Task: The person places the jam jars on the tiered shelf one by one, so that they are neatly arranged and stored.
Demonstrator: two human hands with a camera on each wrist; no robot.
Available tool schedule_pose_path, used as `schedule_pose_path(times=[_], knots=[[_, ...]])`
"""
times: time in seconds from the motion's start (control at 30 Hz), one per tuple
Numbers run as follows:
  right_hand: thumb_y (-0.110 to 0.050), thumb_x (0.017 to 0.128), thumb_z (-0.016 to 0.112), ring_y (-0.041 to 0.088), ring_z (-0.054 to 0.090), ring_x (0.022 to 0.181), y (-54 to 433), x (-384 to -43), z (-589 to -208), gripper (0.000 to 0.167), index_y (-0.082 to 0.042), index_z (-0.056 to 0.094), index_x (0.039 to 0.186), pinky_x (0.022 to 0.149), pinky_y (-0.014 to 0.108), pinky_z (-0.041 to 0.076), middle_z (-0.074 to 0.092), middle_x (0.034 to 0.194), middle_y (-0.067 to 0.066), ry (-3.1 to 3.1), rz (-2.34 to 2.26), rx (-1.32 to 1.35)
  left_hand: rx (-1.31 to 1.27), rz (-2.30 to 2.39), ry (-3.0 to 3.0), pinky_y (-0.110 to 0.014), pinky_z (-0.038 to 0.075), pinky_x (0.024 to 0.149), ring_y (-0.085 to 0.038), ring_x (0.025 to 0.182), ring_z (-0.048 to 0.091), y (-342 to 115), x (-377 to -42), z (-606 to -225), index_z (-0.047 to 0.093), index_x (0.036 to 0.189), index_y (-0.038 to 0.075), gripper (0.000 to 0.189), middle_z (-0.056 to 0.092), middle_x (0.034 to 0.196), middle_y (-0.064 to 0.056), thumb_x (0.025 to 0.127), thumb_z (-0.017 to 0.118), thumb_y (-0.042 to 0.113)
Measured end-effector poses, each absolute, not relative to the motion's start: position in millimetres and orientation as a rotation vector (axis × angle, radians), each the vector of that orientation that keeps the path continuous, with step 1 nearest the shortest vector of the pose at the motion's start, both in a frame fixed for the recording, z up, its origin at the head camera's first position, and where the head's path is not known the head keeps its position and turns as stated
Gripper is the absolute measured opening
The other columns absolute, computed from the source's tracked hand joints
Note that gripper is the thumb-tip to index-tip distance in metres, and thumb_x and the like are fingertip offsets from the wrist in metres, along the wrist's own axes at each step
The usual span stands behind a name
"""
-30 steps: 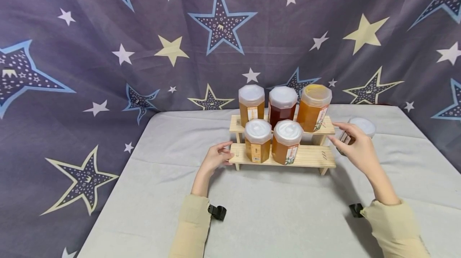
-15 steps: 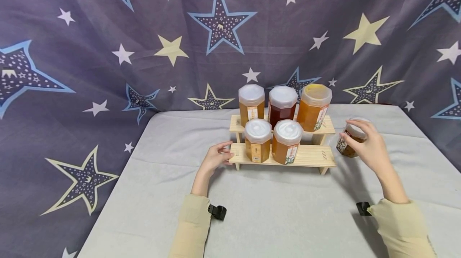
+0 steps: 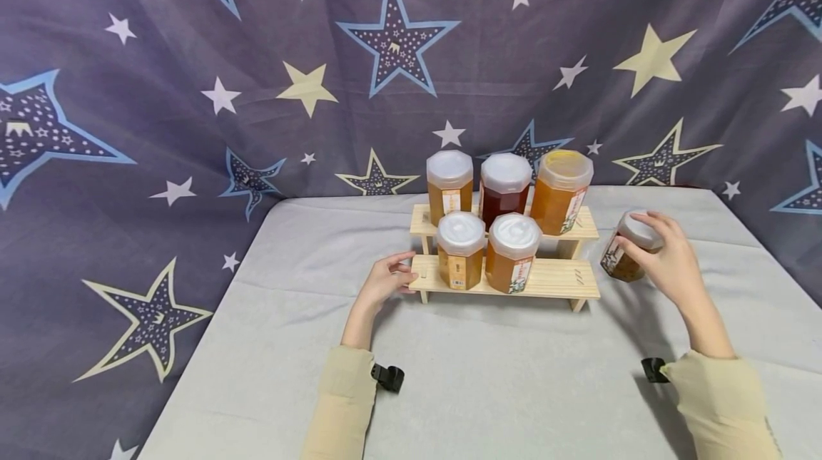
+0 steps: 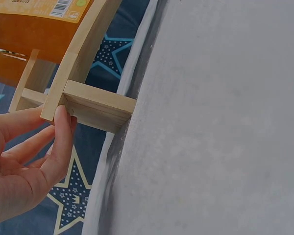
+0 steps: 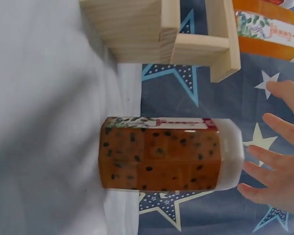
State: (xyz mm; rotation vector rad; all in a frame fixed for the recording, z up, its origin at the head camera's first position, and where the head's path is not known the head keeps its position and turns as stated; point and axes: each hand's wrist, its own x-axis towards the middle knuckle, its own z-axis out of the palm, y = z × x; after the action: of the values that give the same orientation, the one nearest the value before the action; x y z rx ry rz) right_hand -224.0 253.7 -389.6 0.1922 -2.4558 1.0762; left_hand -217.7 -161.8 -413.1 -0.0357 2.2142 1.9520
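My left hand (image 3: 385, 278) pinches the left end of the lower board of a two-tier wooden rack (image 3: 565, 276). In the left wrist view, the fingertips of that hand (image 4: 34, 156) are on the board end beside its leg. Right of the rack, a jar (image 3: 621, 260) with a white lid stands upright on the table. Its amber filling with dark seeds shows in the right wrist view, where the jar (image 5: 159, 154) is clear of the rack. My right hand (image 3: 671, 260) is at the lid with fingers spread, some fingertips right at its edge and the thumb apart.
On the upper tier stand a golden jar (image 3: 449, 196), a dark red jar (image 3: 504, 203) and an orange jar (image 3: 557, 203). The lower tier bears two amber jars, a left one (image 3: 459, 267) and a right one (image 3: 507, 267). Behind the grey-covered table (image 3: 501, 374) hangs a star-patterned curtain (image 3: 488, 75).
My right hand has moved right, from beside the rack's right end to the lid of the separate jar. The left hand and the rack have stayed in place.
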Motion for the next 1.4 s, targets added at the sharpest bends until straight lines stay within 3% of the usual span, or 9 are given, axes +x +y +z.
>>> schedule_pose_path(times=[0.3, 0.83, 1.13, 1.4], knots=[[-0.015, 0.079, 0.064, 0.053, 0.028, 0.116, 263, -232, -398, 0.047, 0.007, 0.049, 0.119, 0.095, 0.067, 0.023, 0.032, 0.129, 0.034, -2.465, 1.056, 0.154, -0.035, 1.949, 2.213, -0.047, 0.055, 0.073, -0.012, 0.057, 0.056, -162, -218, -413, 0.043, 0.125, -0.010, 0.048, 0.053, 0.087, -0.019, 0.078, 0.056, -0.011], [-0.021, 0.082, 0.061, 0.055, 0.022, 0.118, 279, -241, -407, 0.054, 0.008, 0.043, 0.124, 0.095, 0.069, 0.020, 0.021, 0.133, 0.035, -2.534, 1.077, 0.079, -0.047, 1.953, 2.203, -0.042, 0.057, 0.070, -0.012, 0.057, 0.056, -162, -217, -413, 0.043, 0.125, -0.009, 0.048, 0.054, 0.086, -0.018, 0.078, 0.056, -0.010], [-0.022, 0.081, 0.061, 0.057, 0.024, 0.114, 281, -244, -412, 0.058, 0.007, 0.040, 0.126, 0.092, 0.069, 0.023, 0.020, 0.129, 0.039, -2.545, 1.095, 0.029, -0.061, 1.947, 2.205, -0.040, 0.057, 0.069, -0.012, 0.057, 0.056, -162, -217, -413, 0.043, 0.125, -0.009, 0.048, 0.054, 0.086, -0.017, 0.078, 0.056, -0.010], [-0.019, 0.081, 0.062, 0.051, 0.032, 0.104, 280, -245, -417, 0.057, 0.006, 0.040, 0.127, 0.083, 0.065, 0.032, 0.030, 0.120, 0.039, -2.529, 1.101, 0.018, -0.063, 1.953, 2.210, -0.042, 0.057, 0.070, -0.011, 0.057, 0.055, -161, -216, -413, 0.044, 0.124, -0.009, 0.047, 0.053, 0.085, -0.015, 0.078, 0.056, -0.010]])
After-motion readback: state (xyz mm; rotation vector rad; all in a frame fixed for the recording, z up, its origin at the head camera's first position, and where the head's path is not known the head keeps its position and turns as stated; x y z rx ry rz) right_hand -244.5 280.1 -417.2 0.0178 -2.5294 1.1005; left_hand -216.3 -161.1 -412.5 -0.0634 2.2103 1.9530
